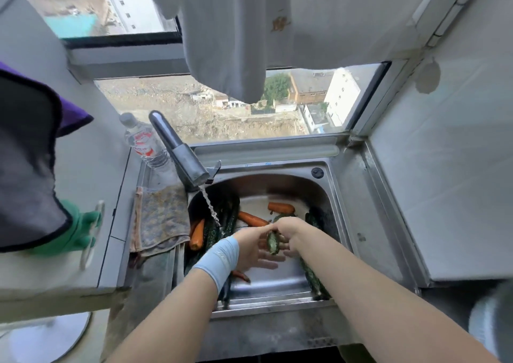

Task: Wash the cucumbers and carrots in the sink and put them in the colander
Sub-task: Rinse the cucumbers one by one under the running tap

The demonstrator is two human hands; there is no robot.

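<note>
while left fingers spread, right fingers grip a bumpy (dark green) cucumber.

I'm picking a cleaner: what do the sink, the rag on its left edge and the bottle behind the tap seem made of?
Sink: likely stainless steel, brushed grey with soft reflections.
Rag: woven cloth, worn and mottled, draping limply.
Bottle: clear plastic probably, see-through ribbed wall, printed label.
</note>
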